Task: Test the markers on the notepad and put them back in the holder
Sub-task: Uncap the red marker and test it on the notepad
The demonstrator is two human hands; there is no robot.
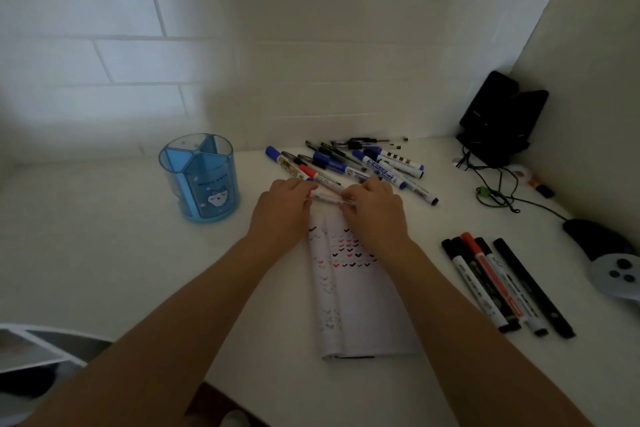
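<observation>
Both bare forearms reach forward and converge, palms down. The left hand (282, 206) and the right hand (375, 208) sit close together, knuckles up, fingers curled. Each grip pinches one end of a marker (327, 198) lying crosswise between them.

You face a white brick-tiled wall (311, 45) that meets a plain side wall (595, 80) at your right. The white desk (104, 263) lies dim, and a paler light patch (69, 62) falls on the left tiles.

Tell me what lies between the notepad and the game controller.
In the head view, a row of five markers lies between the notepad and the game controller.
</observation>
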